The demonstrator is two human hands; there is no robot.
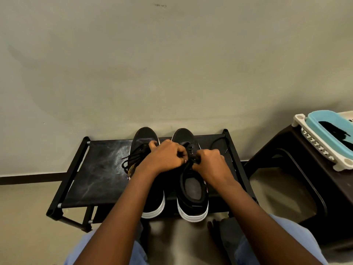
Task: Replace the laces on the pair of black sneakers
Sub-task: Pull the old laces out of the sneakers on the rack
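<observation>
Fingers: those of both hands are curled tight over the lacing of the right-hand sneaker, pinching black lace between them; exactly which strand each finger grips cannot be told.
Left hand: it is reached across from the left, knuckles up, closed on the lace above the eyelets, apparently to steady or feed it.
Right hand: it is closed on the lace at the shoe's right side, touching the left hand, so that both can work on one eyelet row.
Right-hand sneaker: black with a white sole, it is stood toe toward the wall near the right end of the rack top, heel at the near edge; its opening is bare and gaping, which suggests lacing is unfinished.
Left-hand sneaker: it is set just beside the other, mid-rack, partly hidden under the left forearm.
Loose laces: a black tangle is spilled over the left shoe's left side, probably left slack for threading.
Spare lace: a black loop is laid at the far right corner of the rack top, within reach.
Rack: a low black frame with a scuffed fabric top, placed against the wall.
Stool: dark, to the right of the rack, well apart from the shoes.
Basket: white and blue, rested on the stool.
</observation>
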